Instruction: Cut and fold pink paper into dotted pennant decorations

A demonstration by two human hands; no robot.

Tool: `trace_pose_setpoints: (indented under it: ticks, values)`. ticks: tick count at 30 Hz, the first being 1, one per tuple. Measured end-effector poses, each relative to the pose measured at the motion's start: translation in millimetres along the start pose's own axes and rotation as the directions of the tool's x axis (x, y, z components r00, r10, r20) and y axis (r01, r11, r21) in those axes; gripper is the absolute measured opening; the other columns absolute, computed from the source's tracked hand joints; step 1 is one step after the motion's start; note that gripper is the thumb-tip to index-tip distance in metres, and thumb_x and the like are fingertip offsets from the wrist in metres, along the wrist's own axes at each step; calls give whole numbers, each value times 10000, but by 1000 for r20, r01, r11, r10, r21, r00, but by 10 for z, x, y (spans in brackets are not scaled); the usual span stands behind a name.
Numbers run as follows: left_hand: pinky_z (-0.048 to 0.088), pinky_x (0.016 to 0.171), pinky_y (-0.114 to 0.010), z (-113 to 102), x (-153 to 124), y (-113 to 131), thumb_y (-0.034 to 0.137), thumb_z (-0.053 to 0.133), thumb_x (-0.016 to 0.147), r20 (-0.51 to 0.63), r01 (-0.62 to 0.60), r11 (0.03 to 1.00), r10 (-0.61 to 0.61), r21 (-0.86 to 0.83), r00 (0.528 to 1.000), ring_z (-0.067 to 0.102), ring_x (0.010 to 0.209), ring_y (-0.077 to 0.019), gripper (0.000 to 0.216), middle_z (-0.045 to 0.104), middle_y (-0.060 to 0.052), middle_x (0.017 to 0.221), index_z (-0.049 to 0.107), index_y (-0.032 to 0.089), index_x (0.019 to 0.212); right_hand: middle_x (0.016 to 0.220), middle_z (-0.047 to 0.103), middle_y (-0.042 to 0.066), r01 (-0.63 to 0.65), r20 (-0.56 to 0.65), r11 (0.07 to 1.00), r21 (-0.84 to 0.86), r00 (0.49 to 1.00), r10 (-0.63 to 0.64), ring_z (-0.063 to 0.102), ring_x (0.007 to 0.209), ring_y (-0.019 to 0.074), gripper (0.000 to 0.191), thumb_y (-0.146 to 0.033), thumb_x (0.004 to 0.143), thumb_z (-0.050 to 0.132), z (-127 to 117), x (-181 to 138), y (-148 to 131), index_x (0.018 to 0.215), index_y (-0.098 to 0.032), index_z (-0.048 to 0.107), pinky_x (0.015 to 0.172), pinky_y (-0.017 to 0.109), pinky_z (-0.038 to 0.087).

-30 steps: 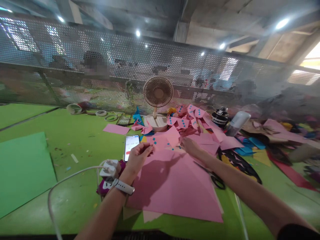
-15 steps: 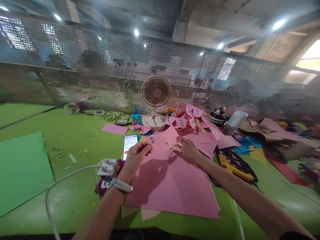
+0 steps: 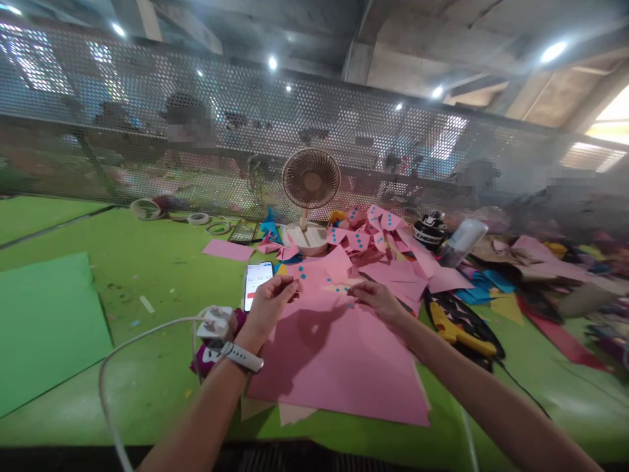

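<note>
A large pink sheet [image 3: 344,367] lies in front of me, with a smaller pink paper piece [image 3: 317,267] at its far edge. Small blue diamonds [image 3: 303,276] dot the smaller piece and the area between my hands. My left hand [image 3: 270,301], with a white watch band on its wrist, is closed in a pinch beside the smaller piece's left side; what its fingertips hold is hidden. Opposite it, my right hand [image 3: 377,300] is closed too, thumb and finger together close to a blue diamond [image 3: 346,289]. Whether that diamond is between the fingertips, I cannot tell.
A phone [image 3: 256,278] and a power strip with white plugs [image 3: 216,324] lie left of my left hand. Behind stand a fan [image 3: 311,180] and a heap of folded pink papers [image 3: 366,229]. A yellow-handled tool [image 3: 457,331] lies right; a green sheet [image 3: 44,334] is far left.
My right hand has gone from fingers spread flat on the paper to a closed pinch. More blue diamonds show near its fingertips. My left hand keeps its pinch in nearly the same place.
</note>
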State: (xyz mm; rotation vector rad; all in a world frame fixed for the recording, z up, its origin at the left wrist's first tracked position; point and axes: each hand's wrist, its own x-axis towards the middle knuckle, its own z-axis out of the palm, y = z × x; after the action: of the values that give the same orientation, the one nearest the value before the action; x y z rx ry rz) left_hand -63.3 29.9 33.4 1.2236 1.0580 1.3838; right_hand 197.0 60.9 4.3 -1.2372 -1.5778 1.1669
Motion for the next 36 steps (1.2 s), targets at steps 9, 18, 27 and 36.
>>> trace_pose_setpoints:
  ticks: [9, 18, 27, 36]
  values:
    - [456, 642, -229, 21, -1, 10, 376, 707, 671, 0, 8, 1000, -8, 16, 1000, 558, 626, -104, 265, 632, 5, 692, 649, 151, 798, 802, 673, 57, 158, -26, 925, -345, 984, -178, 598, 738, 164, 246, -383, 806, 558, -1, 5, -23, 818, -165, 672, 658, 287, 441]
    - [452, 648, -218, 24, -2, -14, 380, 695, 689, 16, 11, 999, -11, 42, 1000, 552, 640, -101, 271, 621, 8, 690, 641, 146, 814, 833, 636, 75, 415, 359, 145, -898, 883, -301, 566, 819, 191, 165, -96, 855, 494, 46, -205, -54, 812, -162, 639, 736, 305, 424]
    - [461, 645, -232, 26, 4, -10, 391, 700, 670, 8, 5, 999, -6, 54, 1000, 561, 636, -109, 283, 630, 3, 699, 644, 149, 806, 870, 630, 109, 411, 329, 225, -883, 886, -326, 550, 883, 220, 188, -2, 788, 478, 39, -67, 74, 808, -133, 612, 812, 347, 419]
    - [449, 613, -209, 39, -8, 4, 379, 682, 698, 24, 12, 998, -14, 62, 1000, 546, 610, -95, 259, 611, 11, 655, 638, 145, 798, 799, 674, 28, 317, 187, 460, -829, 933, -306, 606, 691, 119, 274, -186, 927, 340, -70, -38, -65, 893, -149, 609, 610, 218, 441]
